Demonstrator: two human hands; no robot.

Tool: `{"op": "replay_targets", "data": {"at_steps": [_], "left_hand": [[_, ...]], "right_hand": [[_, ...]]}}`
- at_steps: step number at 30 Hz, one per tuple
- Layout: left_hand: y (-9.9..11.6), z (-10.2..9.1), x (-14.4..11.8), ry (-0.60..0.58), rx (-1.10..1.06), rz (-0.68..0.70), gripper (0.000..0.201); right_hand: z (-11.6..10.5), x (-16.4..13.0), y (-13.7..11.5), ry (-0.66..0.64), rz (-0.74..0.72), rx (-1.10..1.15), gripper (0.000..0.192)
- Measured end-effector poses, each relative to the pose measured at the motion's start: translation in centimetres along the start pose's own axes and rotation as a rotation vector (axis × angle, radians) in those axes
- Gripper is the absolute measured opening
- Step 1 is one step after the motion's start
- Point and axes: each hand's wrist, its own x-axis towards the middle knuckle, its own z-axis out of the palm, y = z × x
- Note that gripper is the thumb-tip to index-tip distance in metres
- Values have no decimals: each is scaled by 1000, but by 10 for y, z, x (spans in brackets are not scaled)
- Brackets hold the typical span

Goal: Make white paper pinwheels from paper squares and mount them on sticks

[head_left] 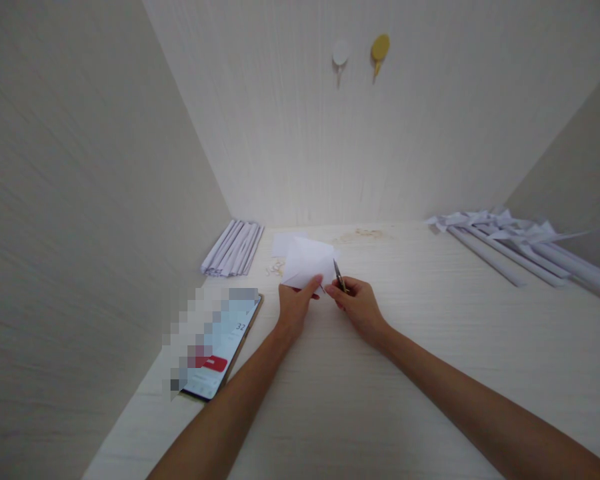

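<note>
Phone on the tabletop at approx 7-8 o'clock (clock centred on mid-view), tilted in line w/ the left wall, screen lit, "32" + a red button showing, rest pixelated. Bundle of white paper rolls at 9, lying side by side near the wall corner. Closer in, tiny pale scraps at approx 8, and a flat white sheet at 9, partly behind the paper in hand.

L hand at 6: closed on the folded white paper, thumb on top, fingers under. That paper's basically dead centre, held up at a tilt.

White hook on the back wall at 12. R hand at 4, fingers wrapped round a pointed metal tool, tip up, just beside the paper's right edge. Scissors or a blade, can't tell tbh. Brownish marks on the table at 3, yellow hook on the wall at 1.

Far right, 3 o'clock: long paper tubes + loose white strips in a pile.
</note>
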Motion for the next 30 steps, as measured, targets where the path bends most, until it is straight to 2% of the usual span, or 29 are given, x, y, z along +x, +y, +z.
{"op": "replay_targets", "data": {"at_steps": [16,24,26,30], "left_hand": [[-5,-1,1,-57,-19,-24,23],[-4,1,0,-188,17,-70,15],[-4,0,0,-151,17,-29,14],[-3,-4,4,6,-21,52,17]], "right_hand": [[-1,0,2,-38,-52,-41,28],[-1,2,3,-40,-74,16,27],[-1,3,4,-83,-79,70,25],[-2,2,5,-178,-53,115,30]]}}
